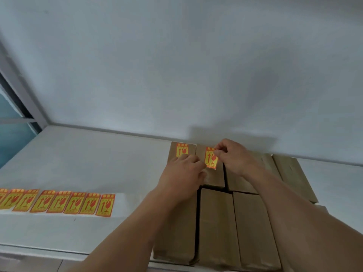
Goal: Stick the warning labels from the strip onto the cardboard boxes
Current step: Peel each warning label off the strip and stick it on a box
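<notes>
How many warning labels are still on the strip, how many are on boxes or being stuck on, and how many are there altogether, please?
Labels on the strip: 8, counting one cut off at the picture's left edge
Label stuck on the far-left box: 1
Label pinched by the left hand and right hand over the next box: 1
Total: 10

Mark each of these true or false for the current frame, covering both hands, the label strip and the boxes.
1. Both hands hold one warning label over a cardboard box. True.
2. The label strip lies right of the boxes. False: it lies to their left.
3. The far-left box already bears a label. True.
4. The left hand rests on the strip. False: it is at the label with the right hand.
5. The nearest boxes carry labels. False: their tops are bare.
</notes>
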